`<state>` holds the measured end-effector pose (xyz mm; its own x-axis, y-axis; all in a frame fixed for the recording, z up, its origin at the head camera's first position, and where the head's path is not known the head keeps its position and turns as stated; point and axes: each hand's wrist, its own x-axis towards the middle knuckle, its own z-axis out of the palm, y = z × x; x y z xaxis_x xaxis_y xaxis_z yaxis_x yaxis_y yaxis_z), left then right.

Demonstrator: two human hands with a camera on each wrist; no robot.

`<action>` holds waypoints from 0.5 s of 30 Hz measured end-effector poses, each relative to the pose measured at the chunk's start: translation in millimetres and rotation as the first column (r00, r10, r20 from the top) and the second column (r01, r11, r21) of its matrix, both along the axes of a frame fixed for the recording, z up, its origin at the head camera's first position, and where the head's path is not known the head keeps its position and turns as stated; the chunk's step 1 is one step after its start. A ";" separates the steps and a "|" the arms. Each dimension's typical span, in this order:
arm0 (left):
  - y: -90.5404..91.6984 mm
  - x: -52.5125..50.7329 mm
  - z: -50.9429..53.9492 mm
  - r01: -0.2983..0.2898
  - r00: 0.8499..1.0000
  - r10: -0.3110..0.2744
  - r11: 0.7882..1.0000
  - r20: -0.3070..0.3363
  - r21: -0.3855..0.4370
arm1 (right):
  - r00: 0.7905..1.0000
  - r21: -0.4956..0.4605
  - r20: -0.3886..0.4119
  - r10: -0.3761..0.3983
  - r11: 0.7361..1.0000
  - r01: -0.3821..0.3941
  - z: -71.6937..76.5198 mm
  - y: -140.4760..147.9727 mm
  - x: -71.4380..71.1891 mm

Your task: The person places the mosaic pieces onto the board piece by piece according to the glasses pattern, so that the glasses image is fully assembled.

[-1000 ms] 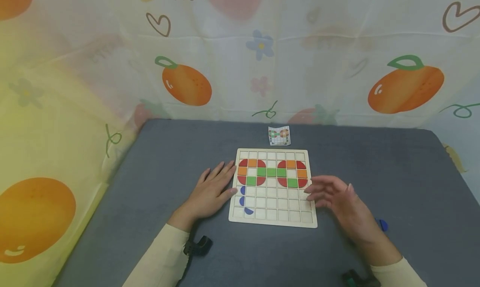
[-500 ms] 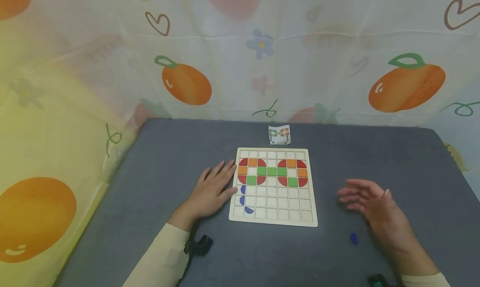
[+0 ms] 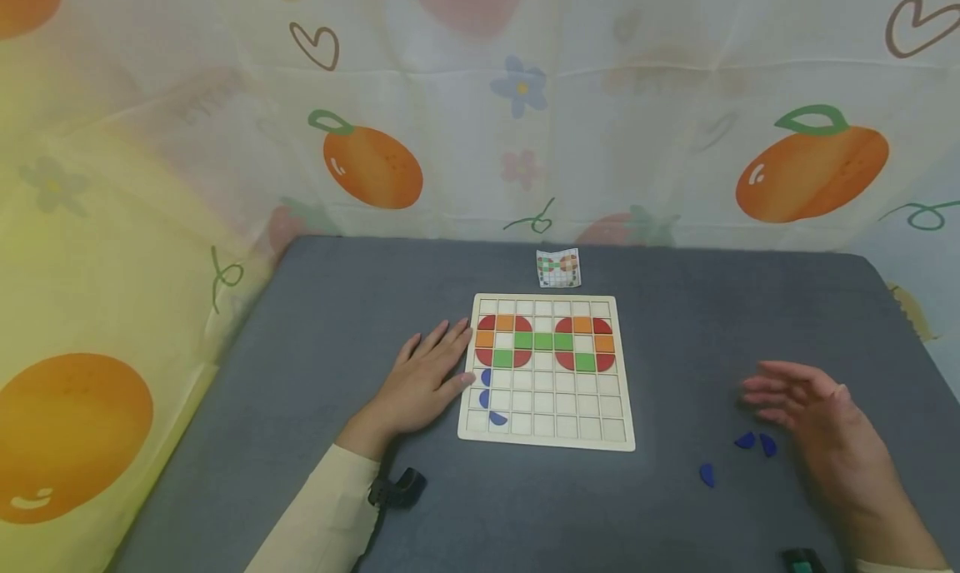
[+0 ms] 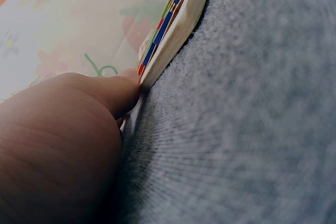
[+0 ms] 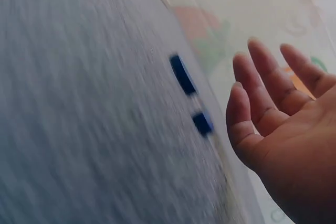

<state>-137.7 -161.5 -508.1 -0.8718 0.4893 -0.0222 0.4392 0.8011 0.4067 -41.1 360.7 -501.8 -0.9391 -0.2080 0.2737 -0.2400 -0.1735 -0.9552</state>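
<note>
A square grid board lies mid-table, with red, orange and green pieces in its upper rows. Three blue pieces sit in its left column, in the lower rows. My left hand rests flat at the board's left edge, fingers straight, thumb touching the rim, as the left wrist view also shows. Over the right side of the table my right hand hovers with relaxed fingers, holding nothing. Beside it lie three loose blue half-round pieces; in the right wrist view, blue pieces lie left of the fingers.
Behind the board lies a small paper card printed with a coloured grid pattern. A grey cloth covers the table. At its back hangs a printed curtain with oranges and flowers.
My right hand has moved right, away from the board's right edge, uncovering the loose blue pieces on the cloth. The left hand and the board's pieces stay as they were.
</note>
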 end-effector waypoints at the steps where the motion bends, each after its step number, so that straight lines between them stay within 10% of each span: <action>1: -0.1 0.0 -0.3 0.000 1.000 0.000 1.000 0.000 -0.002 | 1.000 0.023 0.000 -0.011 1.000 0.011 0.5 3.0 0.9; 4: -0.3 0.1 -0.5 -0.003 1.000 0.003 1.000 0.002 -0.005 | 0.996 0.168 0.015 -0.090 0.982 0.086 1.5 9.2 4.3; 10: 0.2 0.8 1.5 -0.001 1.000 0.001 1.000 0.002 0.003 | 0.976 0.615 0.023 -0.215 0.773 0.156 0.5 11.7 10.5; 15: 0.7 0.9 2.1 0.003 1.000 -0.003 1.000 0.000 0.000 | 0.976 0.734 0.059 -0.210 0.672 0.100 -1.6 9.3 11.0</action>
<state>-136.8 -160.9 -506.0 -0.8704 0.4918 -0.0218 0.4417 0.7998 0.4065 -30.1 370.0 -503.5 -0.9903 -0.1372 -0.0231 -0.0664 0.6121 -0.7880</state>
